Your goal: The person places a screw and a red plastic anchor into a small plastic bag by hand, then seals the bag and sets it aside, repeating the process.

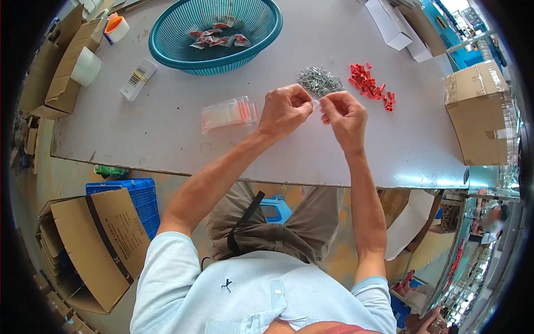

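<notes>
My left hand (285,111) and my right hand (346,116) meet over the table, fingertips pinched close together. Between them shows a bit of a small clear plastic bag (315,103), mostly hidden by the fingers. Just beyond my fingertips lies a heap of small silver metal screws or pins (320,81). Right of that heap, small red plastic pieces (367,83) are scattered. A stack of clear zip bags with red stripes (227,114) lies flat to the left of my left hand.
A green plastic basket (167,58) at the back holds several filled packets. Labels (138,79), tape rolls (87,65) and an open carton (61,83) are at left. A cardboard box (478,117) stands at the right edge, white boxes (389,25) at the back right.
</notes>
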`<state>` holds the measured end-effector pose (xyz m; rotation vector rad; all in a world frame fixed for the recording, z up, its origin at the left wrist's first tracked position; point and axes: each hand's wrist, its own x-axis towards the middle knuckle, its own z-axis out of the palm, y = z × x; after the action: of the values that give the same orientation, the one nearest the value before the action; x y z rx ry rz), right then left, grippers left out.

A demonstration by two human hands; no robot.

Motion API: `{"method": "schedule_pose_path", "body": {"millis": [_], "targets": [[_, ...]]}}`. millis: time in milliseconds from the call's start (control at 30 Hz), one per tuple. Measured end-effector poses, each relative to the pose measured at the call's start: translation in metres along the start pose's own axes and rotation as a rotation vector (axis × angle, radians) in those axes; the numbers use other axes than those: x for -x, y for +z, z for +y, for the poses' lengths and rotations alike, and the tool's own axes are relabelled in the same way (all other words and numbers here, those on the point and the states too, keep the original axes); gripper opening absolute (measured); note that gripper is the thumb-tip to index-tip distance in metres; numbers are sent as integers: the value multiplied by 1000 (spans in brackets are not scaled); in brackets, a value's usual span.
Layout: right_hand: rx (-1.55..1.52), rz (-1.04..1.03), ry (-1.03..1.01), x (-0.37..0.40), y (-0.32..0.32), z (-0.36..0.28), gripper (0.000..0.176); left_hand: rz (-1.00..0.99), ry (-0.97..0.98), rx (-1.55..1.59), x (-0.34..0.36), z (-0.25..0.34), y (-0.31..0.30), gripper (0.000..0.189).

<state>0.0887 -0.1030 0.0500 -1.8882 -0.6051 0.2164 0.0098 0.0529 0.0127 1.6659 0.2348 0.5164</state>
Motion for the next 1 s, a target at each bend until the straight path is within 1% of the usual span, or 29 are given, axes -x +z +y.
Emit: {"method": "schedule_pose_path", "body": {"millis": [67,133,167,200,233,267,367,500,567,600,667,700,767,800,867,900,967,1000], "targets": [[-171,119,-82,-9,-10,10,10,-12,-164,140,0,7,-2,9],[-180,159,-52,-14,-23,8,10,21,-196,160,-3,8,-7,9],[38,160,-97,-15,-28,10,8,52,-229,177,-4,8,-10,8],[256,160,-142,-16,-31,12,8,52,-228,178,-5,9,-12,8],[337,116,-246,-15,-32,16,10,75,-221,183,-6,10,-14,8],[340,116,-246,-14,-31,19,10,97,-215,189,-6,10,-14,8],[447,4,-251,-10,-21,17,13,126,-196,178,-6,13,-13,8],[508,-64,-260,-18,-5,20,14,127,-172,189,-7,7,-12,8],[674,-114,-305,-24,0,21,12,117,-156,96,-6,9,-11,8],[675,-118,-308,-27,2,20,12,121,-157,97,-7,7,-10,8],[748,-190,-284,-32,5,17,9,135,-61,-46,-7,4,-8,8],[749,-193,-285,-34,8,16,9,137,-63,-45,-6,3,-8,8],[934,-173,-376,-34,12,13,9,132,-11,-85,-5,4,-8,7],[935,-171,-377,-33,10,13,9,131,-9,-85,-5,5,-7,7],[590,-88,-313,-27,5,13,9,172,24,-170,-4,5,-8,7],[592,-102,-321,-21,6,9,9,187,19,-167,-4,5,-8,7],[-109,-57,10,-7,3,0,9,187,86,-158,-3,4,-6,7],[-109,-53,13,-5,3,-3,9,182,85,-156,-2,5,-5,7]]}}
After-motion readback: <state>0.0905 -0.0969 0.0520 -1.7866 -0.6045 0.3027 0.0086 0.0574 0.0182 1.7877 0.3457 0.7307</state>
